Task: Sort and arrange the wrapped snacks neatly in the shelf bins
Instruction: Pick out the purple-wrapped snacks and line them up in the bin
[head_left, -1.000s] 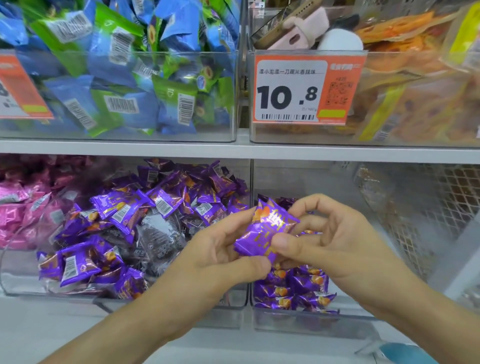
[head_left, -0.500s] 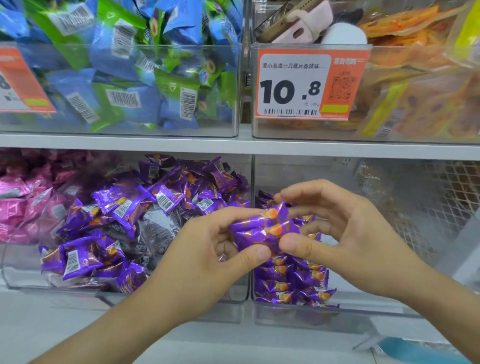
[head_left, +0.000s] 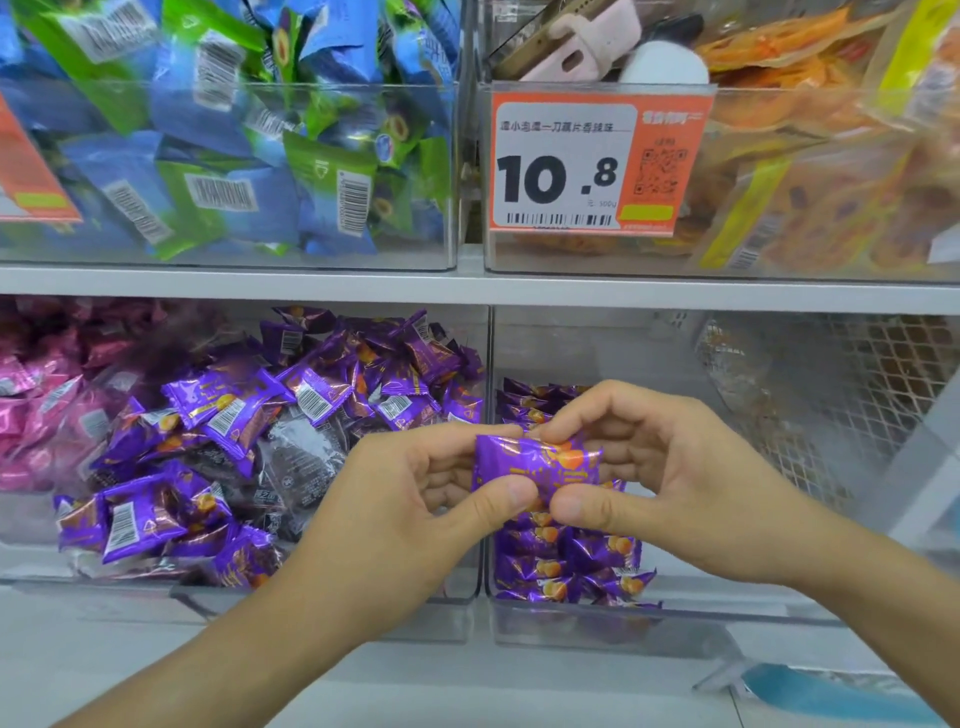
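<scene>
Purple snack (head_left: 537, 464) pinched in both hands' grip, L (head_left: 410, 512) & R (head_left: 675, 488), before stacked bin (head_left: 571, 621).

The purple snack (head_left: 537, 462) between my fingers (head_left: 511, 496) wears a glossy, crinkled foil-like wrapper that catches the light. The heaped purple packets (head_left: 311, 395) look equally shiny, as do the pink wrappers (head_left: 36, 410). The bins (head_left: 675, 618) are clear, smooth plastic with a slight sheen. The shelf (head_left: 467, 291) edge looks matt and pale grey. The price label (head_left: 597, 161) looks like printed paper. Behind, a metal mesh (head_left: 857, 405) looks rough and dull.
</scene>
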